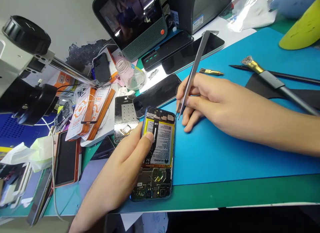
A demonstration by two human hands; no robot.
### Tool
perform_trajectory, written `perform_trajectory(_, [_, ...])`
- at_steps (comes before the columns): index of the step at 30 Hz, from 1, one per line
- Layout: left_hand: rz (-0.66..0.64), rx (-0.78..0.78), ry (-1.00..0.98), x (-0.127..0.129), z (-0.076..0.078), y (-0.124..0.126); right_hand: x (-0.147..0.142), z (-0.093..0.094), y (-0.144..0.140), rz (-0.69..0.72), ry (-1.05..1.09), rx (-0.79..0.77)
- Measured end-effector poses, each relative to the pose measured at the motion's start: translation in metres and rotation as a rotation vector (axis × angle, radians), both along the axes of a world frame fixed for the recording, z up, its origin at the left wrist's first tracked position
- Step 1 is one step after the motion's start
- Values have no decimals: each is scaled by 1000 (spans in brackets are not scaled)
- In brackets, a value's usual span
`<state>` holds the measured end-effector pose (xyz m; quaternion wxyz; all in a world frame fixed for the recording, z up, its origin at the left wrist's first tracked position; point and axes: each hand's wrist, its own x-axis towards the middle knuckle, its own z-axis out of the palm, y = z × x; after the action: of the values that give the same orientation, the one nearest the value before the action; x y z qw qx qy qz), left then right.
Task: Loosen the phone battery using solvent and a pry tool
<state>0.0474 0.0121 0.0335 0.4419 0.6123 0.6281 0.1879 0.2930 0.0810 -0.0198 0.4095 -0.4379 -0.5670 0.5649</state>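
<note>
Coverless phone (pixel 161 156) gripped in the left hand (pixel 122 169); tweezers (pixel 195 67) held in the right hand (pixel 210 99), tips just beside the phone's far right corner.

Long axis of the phone directed away from the wearer, far end leaned slightly right; battery (pixel 163 136) set in the farther part, circuit board (pixel 155 184) in the nearer. Left edge of the phone clasped by the left hand, thumb laid over the battery; this hand is the nearer, in contact. Right hand placed right of the phone, apart from it, tweezers pinched by thumb and fingers; contact at the tips cannot be told. Blue mat (pixel 212 159) spread right of the phone. Whether the phone is rested on the surface (pixel 225 191) or lifted cannot be told.
</note>
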Motion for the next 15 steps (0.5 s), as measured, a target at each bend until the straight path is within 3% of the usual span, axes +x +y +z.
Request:
perform_trajectory(8, [7, 11, -10, 0, -5, 1, 0, 2, -2, 25, -41, -4])
perform_trajectory(15, [-26, -24, 18, 6, 7, 5, 2, -3, 3, 49, -44, 12])
